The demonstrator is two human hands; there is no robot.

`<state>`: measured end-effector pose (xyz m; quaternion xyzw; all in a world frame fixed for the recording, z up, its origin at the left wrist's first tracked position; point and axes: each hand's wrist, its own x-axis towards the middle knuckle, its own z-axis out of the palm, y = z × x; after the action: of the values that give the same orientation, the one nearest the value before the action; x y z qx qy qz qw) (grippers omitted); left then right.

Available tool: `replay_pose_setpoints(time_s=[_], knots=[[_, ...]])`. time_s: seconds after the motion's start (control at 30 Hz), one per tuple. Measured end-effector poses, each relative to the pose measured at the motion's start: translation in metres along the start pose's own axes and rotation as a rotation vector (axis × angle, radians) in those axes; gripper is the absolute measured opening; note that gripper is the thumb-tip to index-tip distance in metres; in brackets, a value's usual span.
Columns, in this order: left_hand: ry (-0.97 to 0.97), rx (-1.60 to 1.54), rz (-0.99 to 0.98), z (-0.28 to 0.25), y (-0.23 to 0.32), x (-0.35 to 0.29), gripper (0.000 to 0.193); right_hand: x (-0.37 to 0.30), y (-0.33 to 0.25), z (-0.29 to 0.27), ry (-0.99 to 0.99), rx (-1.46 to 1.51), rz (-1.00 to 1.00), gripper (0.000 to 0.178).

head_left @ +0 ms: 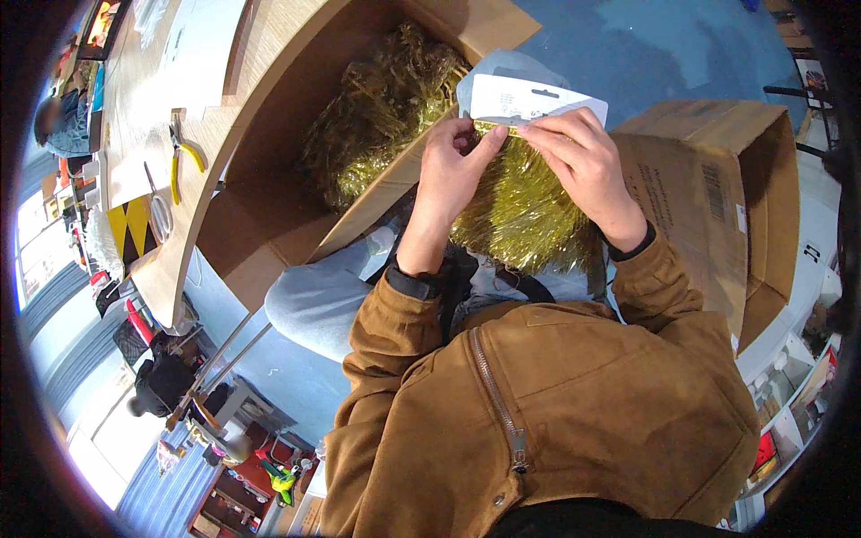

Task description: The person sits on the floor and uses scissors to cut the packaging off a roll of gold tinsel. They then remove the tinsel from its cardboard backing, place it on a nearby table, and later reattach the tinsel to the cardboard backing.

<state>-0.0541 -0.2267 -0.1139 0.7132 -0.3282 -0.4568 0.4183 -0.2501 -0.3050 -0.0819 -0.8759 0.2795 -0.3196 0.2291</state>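
A bundle of shiny gold tinsel hangs over my lap from a white header card with a slot in it. My left hand is closed at the card's lower left edge, thumb and fingers pinching where the tinsel meets it. Farther right along the same edge, my right hand pinches the card with thumb and fingertips. More gold tinsel fills an open cardboard box to the left of my hands.
To the right stands a second cardboard box, its open side facing right. On the wooden table at the left lie yellow-handled pliers and scissors. Other people are farther off at the left. Blue floor shows ahead.
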Motion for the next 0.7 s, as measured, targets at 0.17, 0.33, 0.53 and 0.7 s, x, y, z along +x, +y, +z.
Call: replay_pose_setpoints(time_s=[0.17, 0.33, 0.53, 0.7], knots=[[0.133, 0.202, 0.219, 0.003, -0.005, 0.001, 0.060, -0.001, 0.001, 0.002, 0.020, 0.002, -0.009, 0.031], [0.117, 0.093, 0.197, 0.006, -0.001, -0.004, 0.050, -0.003, 0.002, 0.001, 0.050, 0.004, -0.011, 0.030], [-0.044, -0.530, 0.103, 0.012, 0.016, -0.011, 0.035, 0.004, -0.006, -0.009, 0.085, -0.019, -0.055, 0.027], [0.053, -0.689, 0.185, -0.026, 0.033, -0.024, 0.031, 0.023, -0.033, -0.035, 0.244, -0.166, -0.117, 0.038]])
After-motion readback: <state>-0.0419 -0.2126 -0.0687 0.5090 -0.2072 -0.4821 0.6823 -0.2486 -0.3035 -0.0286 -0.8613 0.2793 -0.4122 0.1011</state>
